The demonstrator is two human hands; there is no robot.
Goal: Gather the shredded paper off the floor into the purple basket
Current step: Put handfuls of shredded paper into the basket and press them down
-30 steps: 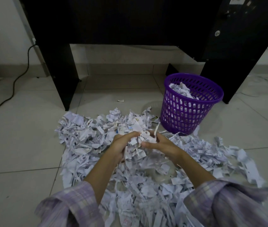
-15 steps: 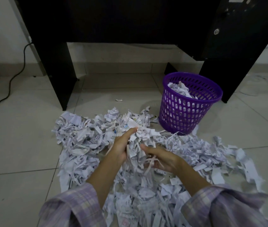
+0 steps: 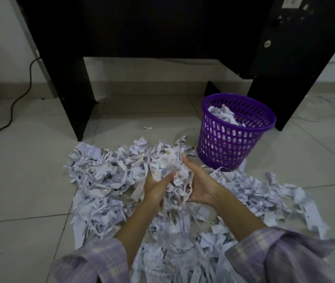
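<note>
Hands first, from my head view: my left hand [image 3: 156, 187] and my right hand [image 3: 200, 183] face each other with a bunch of paper strips [image 3: 169, 170] pressed between them, raised a little above the pile. My left thumb lies over the near side of the bunch, and the fingers curl round behind it. My right hand cups the other side with the palm turned inward, fingers bent round the strips, a few of which hang down over the palm. Purple checked sleeves [image 3: 281, 256] cover both my forearms at the bottom edge.

Below and around my hands the shredded paper [image 3: 101, 186] spreads wide across the pale floor tiles [image 3: 19, 180], reaching from the left to well past my right arm. I see the purple basket [image 3: 234, 144] standing upright on the floor, just beyond the pile to my right, already holding some paper inside. One small scrap [image 3: 148, 127] lies apart on the tile. Behind stands a black desk [image 3: 142, 37], and a black cable [image 3: 15, 103] runs along the floor at left.
</note>
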